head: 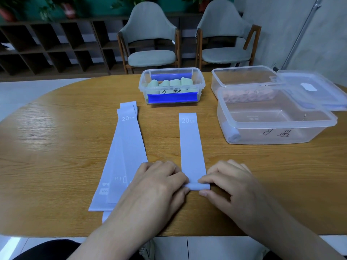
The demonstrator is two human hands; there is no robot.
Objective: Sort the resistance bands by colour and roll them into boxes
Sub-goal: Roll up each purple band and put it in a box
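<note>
Now both hands, left (pixel 161 182) and right (pixel 228 182), pinch the near end of the flat lavender resistance band (pixel 190 147), its first fold tucked so the roll starts tight. It lies lengthwise on the wooden table (pixel 56 137), bare wood ahead; the clear plastic box (pixel 272 136) waits far right, stacked lavender bands (pixel 129 147) left.

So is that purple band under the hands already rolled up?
Barely begun. The band lies flat on the table; only its near end is turned over, pinched by the left hand and right hand.

both hands (pixel 161 182) (pixel 231 182) pinch the lavender band's (pixel 190 143) folded near end.
</note>
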